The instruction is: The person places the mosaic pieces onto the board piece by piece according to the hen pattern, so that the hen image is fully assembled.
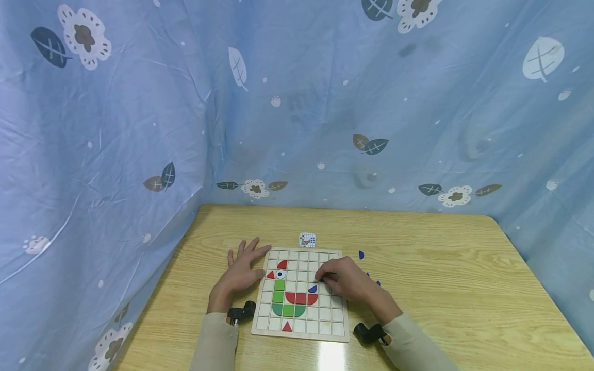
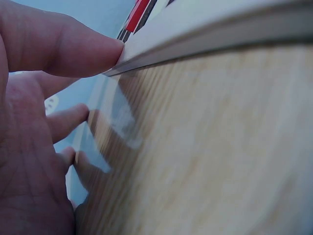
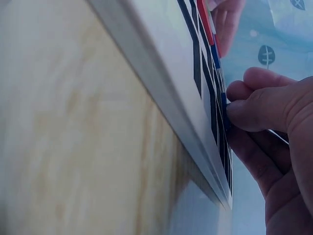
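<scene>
A pale gridded wooden board [image 1: 299, 336] lies on the table, with colored pieces forming a bird-like figure. My left hand [image 1: 242, 271] is spread beside the board's left side, its thumb [image 2: 93, 54] touching the edge and the fingers straight. Over the right half of the grid, my right hand [image 1: 347, 278] pinches a small blue piece [image 3: 225, 111] between thumb and fingers, low against the board. Its full shape is hidden by the fingers. A blue half-round piece [image 1: 313, 289] sits in the grid just above the red row [image 1: 300, 299].
A small printed pattern card [image 1: 307, 240] lies beyond the board's far edge. Several loose blue pieces are on the table to the right, one blue half-round [image 1: 361, 254] farthest back. A blue patterned curtain [image 1: 297, 103] hangs behind the wooden table [image 1: 441, 288].
</scene>
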### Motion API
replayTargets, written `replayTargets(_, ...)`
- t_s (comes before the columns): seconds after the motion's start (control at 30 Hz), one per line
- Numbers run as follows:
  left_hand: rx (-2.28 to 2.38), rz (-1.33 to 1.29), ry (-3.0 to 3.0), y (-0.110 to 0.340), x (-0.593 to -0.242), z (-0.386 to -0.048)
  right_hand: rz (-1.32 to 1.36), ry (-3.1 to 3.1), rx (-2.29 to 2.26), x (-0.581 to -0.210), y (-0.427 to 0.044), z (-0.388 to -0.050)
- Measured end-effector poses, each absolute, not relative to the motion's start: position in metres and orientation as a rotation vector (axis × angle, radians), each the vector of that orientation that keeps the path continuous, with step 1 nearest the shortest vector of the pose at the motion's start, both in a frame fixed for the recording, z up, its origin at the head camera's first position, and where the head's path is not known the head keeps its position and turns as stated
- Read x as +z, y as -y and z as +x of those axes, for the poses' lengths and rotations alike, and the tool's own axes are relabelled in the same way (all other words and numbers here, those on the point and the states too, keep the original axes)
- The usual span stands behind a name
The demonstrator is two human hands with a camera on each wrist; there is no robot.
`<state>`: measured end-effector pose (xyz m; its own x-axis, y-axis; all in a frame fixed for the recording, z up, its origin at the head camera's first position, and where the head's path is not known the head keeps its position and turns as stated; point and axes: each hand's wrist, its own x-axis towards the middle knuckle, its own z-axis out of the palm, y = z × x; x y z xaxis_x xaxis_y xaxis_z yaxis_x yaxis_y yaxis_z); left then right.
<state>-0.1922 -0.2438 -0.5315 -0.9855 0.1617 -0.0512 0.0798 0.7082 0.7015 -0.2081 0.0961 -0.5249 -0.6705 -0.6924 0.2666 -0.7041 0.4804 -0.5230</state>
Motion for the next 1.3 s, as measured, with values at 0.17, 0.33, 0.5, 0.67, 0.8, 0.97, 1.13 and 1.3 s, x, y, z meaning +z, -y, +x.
replayTargets(0.17,1.148,0.197,-2.797,0.244,-0.531,-0.192,1.212,2.671,1.007,-0.523,-0.1,-0.204)
replayTargets(0.33,1.152,0.203,-2.791,0.244,-0.531,-0.192,1.072,2.646,1.091,-0.521,-0.117,-0.194)
replayTargets(0.5,1.136,0.208,-2.796,0.244,-0.531,-0.192,0.922,2.613,1.204,-0.521,-0.149,-0.18)
replayTargets(0.67,1.143,0.202,-2.788,0.243,-0.531,-0.192,0.766,2.641,1.275,-0.525,-0.181,-0.163)
replayTargets(0.8,1.15,0.208,-2.784,0.244,-0.531,-0.192,0.66,2.691,1.299,-0.527,-0.201,-0.151)
replayTargets(0.97,1.143,0.211,-2.793,0.245,-0.532,-0.193,0.603,2.728,1.3,-0.529,-0.216,-0.141)
replayTargets(1.13,1.143,0.205,-2.787,0.245,-0.532,-0.193,0.597,2.712,1.351,-0.531,-0.221,-0.141)
replayTargets(1.3,1.151,0.21,-2.786,0.245,-0.531,-0.193,0.627,2.669,1.335,-0.532,-0.221,-0.15)
